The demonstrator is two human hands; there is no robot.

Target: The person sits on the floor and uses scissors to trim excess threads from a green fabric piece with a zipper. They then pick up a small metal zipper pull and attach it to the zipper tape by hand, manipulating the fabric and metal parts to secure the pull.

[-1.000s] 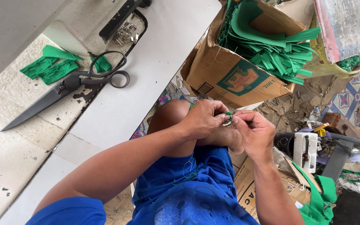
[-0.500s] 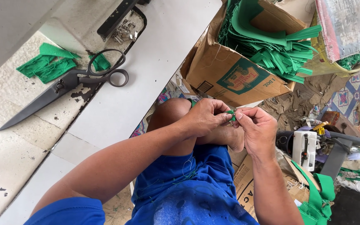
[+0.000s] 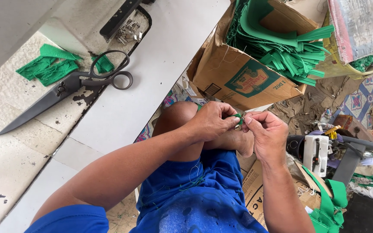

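White worktable (image 3: 121,108) ran along the left, a cardboard box (image 3: 234,75) of green strips beyond the raised knee; black shears (image 3: 61,88) lay blades pointing lower left. Left hand (image 3: 210,121) and right hand (image 3: 268,133) met fingertip to fingertip above the knee, pinched on a small green piece (image 3: 238,116); its axis could not be told.

Green fabric piece (image 3: 237,116), pinched between the left hand (image 3: 210,122) and the right hand (image 3: 267,134): bright green. Cardboard box (image 3: 234,73): brown, with a green and yellow printed label; fabric strips (image 3: 281,47) inside it: the same bright green. Scissors (image 3: 65,88): dark grey to black throughout. Fabric scraps (image 3: 48,67) beside the scissors: green. Worktable (image 3: 121,112): white, with worn dark patches. Shorts (image 3: 195,190): bright blue. Floor tiles (image 3: 363,97): blue and white pattern.
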